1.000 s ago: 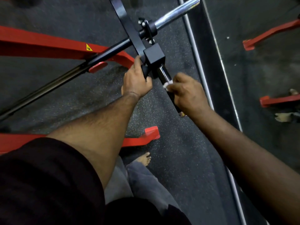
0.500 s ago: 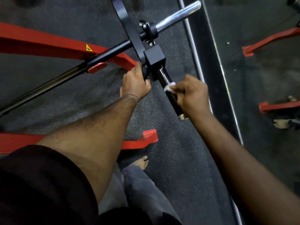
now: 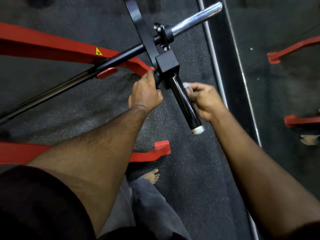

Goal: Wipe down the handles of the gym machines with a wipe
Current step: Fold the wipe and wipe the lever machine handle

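- The glossy black cylindrical handle (image 3: 183, 103) with a silver end cap juts from a black square steel block (image 3: 167, 64) toward 5 o'clock, above the speckled dark rubber floor (image 3: 90, 108)
- The right hand (image 3: 205, 101) pinches a small crumpled white wipe (image 3: 187, 86) in curled fingers, pressed against the handle's side at 3 o'clock of it
- The left hand (image 3: 147, 93) curls around a black part at 9 o'clock of the block; what it grips is mostly hidden
- A chrome bar (image 3: 197, 19) extends from the block toward 1 o'clock
- The red painted steel frame (image 3: 52, 47) at 10 o'clock carries a yellow triangular warning sticker (image 3: 98, 51); its symbol is unreadable
- A bare foot (image 3: 153, 175) stands at 6 o'clock of the handle
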`<state>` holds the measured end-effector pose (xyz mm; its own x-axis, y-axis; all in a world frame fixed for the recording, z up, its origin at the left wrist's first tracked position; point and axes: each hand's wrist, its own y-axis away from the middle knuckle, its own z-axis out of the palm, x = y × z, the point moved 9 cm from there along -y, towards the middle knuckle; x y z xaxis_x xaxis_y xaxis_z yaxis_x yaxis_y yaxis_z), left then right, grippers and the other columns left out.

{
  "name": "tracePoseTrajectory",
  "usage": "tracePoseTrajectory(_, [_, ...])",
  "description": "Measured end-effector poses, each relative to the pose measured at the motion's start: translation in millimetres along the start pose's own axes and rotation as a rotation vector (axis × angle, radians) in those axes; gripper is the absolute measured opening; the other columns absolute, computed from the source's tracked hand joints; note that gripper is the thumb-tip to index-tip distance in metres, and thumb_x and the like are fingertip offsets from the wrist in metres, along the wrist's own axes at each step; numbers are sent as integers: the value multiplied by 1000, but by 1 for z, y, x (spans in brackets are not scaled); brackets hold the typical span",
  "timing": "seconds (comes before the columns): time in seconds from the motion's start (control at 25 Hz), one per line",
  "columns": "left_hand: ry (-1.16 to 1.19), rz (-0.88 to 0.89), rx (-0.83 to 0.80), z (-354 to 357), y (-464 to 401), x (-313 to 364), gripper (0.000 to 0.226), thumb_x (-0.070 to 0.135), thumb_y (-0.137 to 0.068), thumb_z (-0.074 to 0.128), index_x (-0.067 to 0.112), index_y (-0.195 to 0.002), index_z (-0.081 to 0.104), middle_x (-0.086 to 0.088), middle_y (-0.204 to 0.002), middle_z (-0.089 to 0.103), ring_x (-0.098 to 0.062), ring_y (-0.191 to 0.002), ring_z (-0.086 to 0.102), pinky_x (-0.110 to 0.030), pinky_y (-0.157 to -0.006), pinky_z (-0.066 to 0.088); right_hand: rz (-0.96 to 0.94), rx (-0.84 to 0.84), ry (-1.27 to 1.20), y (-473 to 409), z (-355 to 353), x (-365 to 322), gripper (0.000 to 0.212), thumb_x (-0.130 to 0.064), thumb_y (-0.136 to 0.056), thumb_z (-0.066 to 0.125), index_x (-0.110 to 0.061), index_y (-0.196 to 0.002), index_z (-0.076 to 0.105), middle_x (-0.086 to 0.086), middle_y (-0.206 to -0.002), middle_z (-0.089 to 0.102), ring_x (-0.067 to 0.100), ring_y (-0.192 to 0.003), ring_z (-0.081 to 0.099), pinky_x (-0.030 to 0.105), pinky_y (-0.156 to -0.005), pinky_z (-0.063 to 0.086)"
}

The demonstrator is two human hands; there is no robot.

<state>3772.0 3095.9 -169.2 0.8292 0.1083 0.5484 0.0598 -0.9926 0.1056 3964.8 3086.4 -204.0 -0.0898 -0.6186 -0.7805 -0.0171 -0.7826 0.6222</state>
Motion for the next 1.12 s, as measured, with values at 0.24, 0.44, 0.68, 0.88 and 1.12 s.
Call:
tracePoseTrajectory(0.24, [5, 48, 57, -4, 0, 2, 49, 21, -78, 59, -2, -121, 53, -21, -105, 65, -44, -93, 61, -43, -77, 45, 219, -344, -122, 24, 13, 50, 25, 18, -82, 52, 4, -100, 62, 11, -83, 74, 13, -74, 71, 19, -67, 58])
tracePoseTrajectory(0.44, [38, 122, 136, -4, -1, 1, 41, 26, -76, 50, -2, -105, 57, -23, -92, 63, -43, -81, 59, -42, -67, 39, 270, -430, -370, -5, 66, 31, 8, 5, -78, 62, 0, -83, 66, 6, -71, 70, 8, -63, 69, 14, -58, 55])
tracePoseTrajectory(0.68, [118, 166, 197, -8, 0, -1, 37, 17, -69, 47, -1, -98, 59, -22, -80, 60, -40, -72, 56, -33, -62, 29, 403, -423, -613, 28, 66, 60, 17, -4, -70, 56, 0, -68, 72, 8, -59, 63, 12, -45, 62, 15, -41, 49])
tracePoseTrajectory(0.88, [175, 183, 217, -7, -2, -5, 29, 23, -78, 49, 2, -95, 61, -16, -81, 62, -36, -74, 57, -33, -63, 31, 328, -486, -728, -9, 83, 41, 22, 4, -62, 73, 7, -84, 72, 17, -77, 70, 21, -62, 71, 21, -53, 57])
tracePoseTrajectory(1.12, [191, 171, 217, -8, -1, -6, 31, 24, -83, 52, 1, -101, 62, -16, -86, 64, -34, -78, 58, -28, -64, 28, 253, -535, -200, 38, 35, 61, 20, 2, -60, 76, 0, -76, 65, 12, -63, 61, 17, -48, 57, 22, -45, 50])
